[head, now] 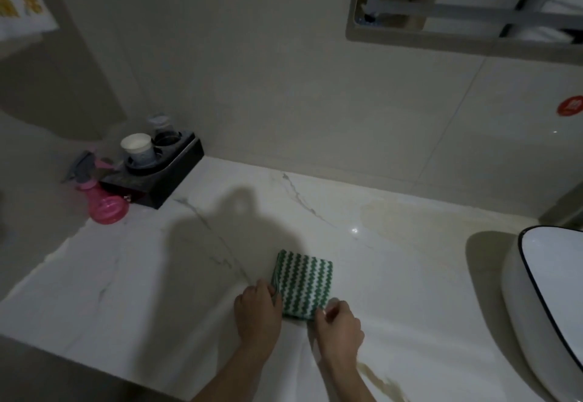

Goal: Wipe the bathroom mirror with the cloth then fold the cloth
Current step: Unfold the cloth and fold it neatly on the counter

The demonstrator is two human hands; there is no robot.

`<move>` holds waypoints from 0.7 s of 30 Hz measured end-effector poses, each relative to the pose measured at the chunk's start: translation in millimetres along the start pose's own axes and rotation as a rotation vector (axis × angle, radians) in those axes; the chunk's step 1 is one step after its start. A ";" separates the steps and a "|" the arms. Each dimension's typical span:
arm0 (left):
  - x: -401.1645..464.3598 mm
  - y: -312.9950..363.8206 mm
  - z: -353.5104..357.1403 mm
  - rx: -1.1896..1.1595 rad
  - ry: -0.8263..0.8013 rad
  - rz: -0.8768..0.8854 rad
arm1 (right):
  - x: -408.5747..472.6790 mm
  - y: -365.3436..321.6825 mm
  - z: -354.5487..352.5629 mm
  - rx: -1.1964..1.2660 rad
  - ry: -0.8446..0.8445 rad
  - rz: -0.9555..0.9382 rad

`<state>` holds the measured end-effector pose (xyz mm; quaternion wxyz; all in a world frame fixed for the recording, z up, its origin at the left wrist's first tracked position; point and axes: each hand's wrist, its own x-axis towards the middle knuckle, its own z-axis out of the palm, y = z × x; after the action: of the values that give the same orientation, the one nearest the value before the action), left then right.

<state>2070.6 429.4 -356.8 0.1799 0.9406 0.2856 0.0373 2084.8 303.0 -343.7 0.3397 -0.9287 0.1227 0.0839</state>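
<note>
Both hands, left (258, 313) and right (339, 326), grip pinching the folded cloth's (304, 282) near corners.

Ridged woven cloth (302, 285) on glossy veined marble counter (394, 244).

Dim light; white marble counter (394, 275) meets pale tiled wall (268, 86).

Basin (536, 291) right, black holder (157, 177) far-left
</note>
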 end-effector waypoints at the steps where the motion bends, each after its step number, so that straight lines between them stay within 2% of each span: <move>1: -1.5 1.6 -2.2 0.024 -0.004 0.005 | 0.3 -0.8 -0.6 0.031 -0.003 0.007; 6: -4.0 3.7 -8.3 0.146 -0.026 -0.053 | 2.5 -4.7 -0.5 0.326 -0.058 0.143; 10: -4.2 7.6 -8.2 0.118 -0.092 -0.082 | 9.0 -11.2 -2.0 0.602 -0.060 0.212; 13: -3.4 12.0 -8.1 -0.101 -0.136 -0.165 | 17.1 -15.0 -6.5 0.799 -0.098 0.253; 16: -3.2 12.7 -5.5 -0.356 -0.175 -0.248 | 21.3 -14.7 -9.7 0.849 -0.129 0.258; 21: -11.1 8.5 -6.7 -0.496 -0.231 -0.310 | 20.5 -13.4 -12.0 1.000 -0.162 0.298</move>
<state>2064.6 418.8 -347.1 0.4386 0.8114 0.3853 -0.0291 2109.1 301.6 -331.4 0.7342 -0.6161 0.2517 0.1342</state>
